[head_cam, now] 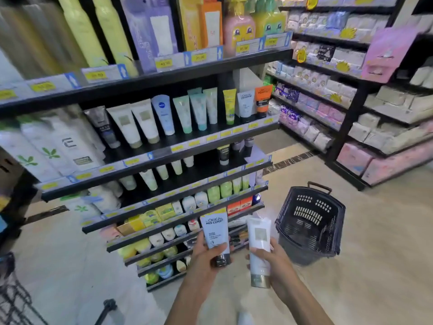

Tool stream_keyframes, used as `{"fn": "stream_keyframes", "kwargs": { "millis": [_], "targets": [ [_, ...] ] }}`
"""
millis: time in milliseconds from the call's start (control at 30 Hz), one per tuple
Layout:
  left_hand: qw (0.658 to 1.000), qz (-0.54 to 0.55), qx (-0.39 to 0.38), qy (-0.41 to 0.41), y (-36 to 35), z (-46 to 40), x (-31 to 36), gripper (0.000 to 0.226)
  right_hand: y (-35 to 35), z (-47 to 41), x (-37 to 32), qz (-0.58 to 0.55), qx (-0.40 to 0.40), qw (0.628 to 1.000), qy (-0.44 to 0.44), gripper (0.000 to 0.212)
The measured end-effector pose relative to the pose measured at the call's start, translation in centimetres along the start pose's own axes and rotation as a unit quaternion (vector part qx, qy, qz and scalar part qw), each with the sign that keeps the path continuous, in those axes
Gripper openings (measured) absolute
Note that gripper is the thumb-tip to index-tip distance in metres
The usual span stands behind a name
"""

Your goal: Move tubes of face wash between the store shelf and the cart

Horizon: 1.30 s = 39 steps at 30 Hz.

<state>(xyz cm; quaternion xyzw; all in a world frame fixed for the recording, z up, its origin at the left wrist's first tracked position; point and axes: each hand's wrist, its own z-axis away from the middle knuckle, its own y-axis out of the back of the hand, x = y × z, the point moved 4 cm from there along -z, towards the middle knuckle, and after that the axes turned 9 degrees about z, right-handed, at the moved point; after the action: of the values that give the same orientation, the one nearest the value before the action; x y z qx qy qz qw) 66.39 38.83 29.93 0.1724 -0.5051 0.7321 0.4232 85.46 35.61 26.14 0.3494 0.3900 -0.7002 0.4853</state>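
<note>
Left hand (206, 252) gripped a blue tube (215, 231), right hand (276, 261) a white tube (259, 245); best lowered gently into the basket (311, 252) at right.

Black shelving (164, 73) both sides, beige tile floor (375, 254).

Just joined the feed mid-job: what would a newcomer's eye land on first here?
The two tubes held up at bottom centre: the left hand grips a pale blue L'Oreal Men Expert tube, the right hand a white tube. Just right of them, a dark basket sits on the floor.
</note>
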Motion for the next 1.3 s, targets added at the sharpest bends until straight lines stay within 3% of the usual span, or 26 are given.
{"fn": "stream_keyframes", "kwargs": {
  "millis": [133, 267, 433, 800, 1100, 1300],
  "targets": [
    [1.0, -0.003, -0.006, -0.006, -2.8, -4.0, -0.6, 0.066, 2.5, -3.7, -3.1, 0.013, 0.004, 1.0, 0.002, 0.068],
    [1.0, 0.002, -0.003, -0.013, -6.2, -8.1, -0.7, 0.065, 4.9, -7.6, -7.4, 0.026, -0.011, 0.999, 0.02, 0.055],
    [1.0, 0.005, 0.001, -0.022, -9.7, -12.6, -0.7, 0.067, 7.4, -13.4, -11.2, 0.019, -0.026, 0.999, 0.007, 0.062],
    [0.997, -0.006, 0.065, -0.038, -16.2, -19.0, -2.0, 0.057, 11.4, -23.1, -16.7, 0.058, -0.081, 0.995, 0.003, 0.052],
    [0.983, -0.047, 0.063, -0.165, -25.7, -23.2, 1.3, 0.053, 15.3, -27.5, -21.0, 0.065, -0.13, 0.989, -0.008, 0.06],
    [0.945, -0.121, 0.052, -0.3, -31.4, -25.5, 8.2, 0.047, 16.5, -29.1, -22.1, 0.058, -0.144, 0.988, -0.007, 0.066]
  ]
}}
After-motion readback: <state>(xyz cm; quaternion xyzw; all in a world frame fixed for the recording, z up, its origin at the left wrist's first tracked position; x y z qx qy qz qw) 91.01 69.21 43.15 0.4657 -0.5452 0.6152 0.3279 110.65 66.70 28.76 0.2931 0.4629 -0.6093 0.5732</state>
